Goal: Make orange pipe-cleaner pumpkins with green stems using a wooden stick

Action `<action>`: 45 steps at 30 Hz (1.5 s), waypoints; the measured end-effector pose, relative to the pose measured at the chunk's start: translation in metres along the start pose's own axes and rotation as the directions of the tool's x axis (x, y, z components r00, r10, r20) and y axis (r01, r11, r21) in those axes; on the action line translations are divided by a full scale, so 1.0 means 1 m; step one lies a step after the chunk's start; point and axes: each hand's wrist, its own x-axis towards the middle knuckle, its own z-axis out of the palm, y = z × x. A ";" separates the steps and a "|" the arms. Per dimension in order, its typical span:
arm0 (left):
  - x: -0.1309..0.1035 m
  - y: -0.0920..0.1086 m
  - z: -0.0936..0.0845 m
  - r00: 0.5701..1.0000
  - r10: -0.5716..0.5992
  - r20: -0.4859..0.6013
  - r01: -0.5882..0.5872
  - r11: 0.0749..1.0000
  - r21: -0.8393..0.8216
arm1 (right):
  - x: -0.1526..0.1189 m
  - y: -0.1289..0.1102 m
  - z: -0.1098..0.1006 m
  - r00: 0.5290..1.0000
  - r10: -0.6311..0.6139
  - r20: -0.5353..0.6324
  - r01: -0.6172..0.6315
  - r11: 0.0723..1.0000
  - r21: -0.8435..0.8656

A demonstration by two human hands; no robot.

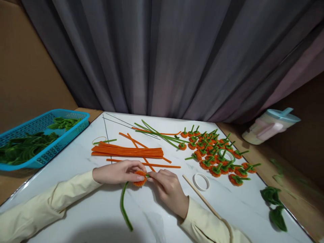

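Near the middle of the white table, my left hand (124,172) is closed on a small orange pipe-cleaner pumpkin (140,179). My right hand (168,189) pinches the short green stem (148,175) at the pumpkin's right side, its fingertips pressed together there. A long green pipe cleaner (123,206) hangs down below my left hand and bends toward the table's front. Just beyond my hands lie a bundle of orange pipe cleaners (128,151) and a few loose orange ones (152,164).
Many finished pumpkins (215,170) cluster at right, near rolls of tape (201,182). A wooden stick (199,195) lies beside my right forearm. Green pipe cleaners (157,133) and thin dark wires (121,121) lie farther back. A blue basket (43,158) stands left, a lidded cup (270,126) right.
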 end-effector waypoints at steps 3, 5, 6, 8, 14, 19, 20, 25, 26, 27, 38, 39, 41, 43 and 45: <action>0.002 0.002 0.006 0.999 -0.023 0.036 0.027 0.993 -0.112 | 0.000 -0.003 -0.001 1.000 -0.028 0.014 0.028 0.999 -0.028; 0.001 0.006 0.007 0.999 -0.036 -0.012 0.035 0.991 -0.130 | 0.000 -0.004 -0.002 0.999 -0.038 0.003 0.038 0.998 -0.051; 0.000 0.008 0.007 0.998 -0.042 -0.046 0.036 0.992 -0.121 | 0.000 -0.004 -0.003 0.999 -0.042 -0.008 0.041 0.997 -0.058; -0.002 0.012 0.007 0.994 -0.047 -0.095 0.038 0.995 -0.093 | 0.000 -0.003 -0.005 0.998 -0.046 -0.032 0.044 0.997 -0.057; -0.002 0.008 0.007 0.976 -0.027 -0.215 0.008 0.996 -0.086 | 0.001 -0.002 -0.008 0.999 0.002 -0.048 -0.003 1.000 -0.012; 0.001 0.004 0.008 0.978 -0.023 -0.207 0.000 0.994 -0.110 | 0.005 -0.008 -0.012 0.986 0.159 -0.059 -0.149 0.978 0.145; 0.001 0.005 0.008 0.980 -0.027 -0.197 0.005 0.994 -0.112 | 0.006 -0.008 -0.013 0.971 0.213 -0.104 -0.193 0.966 0.175; 0.002 0.005 0.011 0.980 -0.039 -0.193 0.008 0.988 -0.156 | 0.007 -0.010 -0.015 0.933 0.301 -0.198 -0.272 0.949 0.162; 0.002 0.005 0.012 0.981 -0.038 -0.192 0.004 0.985 -0.175 | 0.007 -0.011 -0.015 0.955 0.245 -0.168 -0.225 0.966 0.129; 0.002 0.005 0.012 0.981 -0.040 -0.191 0.002 0.981 -0.196 | 0.007 -0.012 -0.014 0.975 0.176 -0.132 -0.164 0.982 0.096; 0.000 0.002 0.020 0.985 -0.036 -0.167 0.006 0.984 -0.175 | 0.004 -0.014 -0.005 0.992 -0.118 -0.040 0.114 0.988 -0.102; 0.000 0.002 0.020 0.986 -0.030 -0.161 0.003 0.986 -0.167 | 0.003 -0.014 -0.004 0.993 -0.112 -0.036 0.107 0.989 -0.106; -0.001 0.002 0.020 0.989 -0.024 -0.149 0.001 0.989 -0.151 | 0.003 -0.013 -0.003 0.993 -0.114 -0.011 0.112 0.987 -0.117; -0.001 0.003 0.022 0.989 -0.016 -0.149 -0.003 0.991 -0.132 | 0.002 -0.012 -0.003 0.990 -0.139 0.012 0.139 0.981 -0.133; -0.001 0.004 0.024 0.988 -0.008 -0.156 -0.011 0.993 -0.120 | 0.002 -0.012 -0.003 0.984 -0.178 0.024 0.180 0.972 -0.152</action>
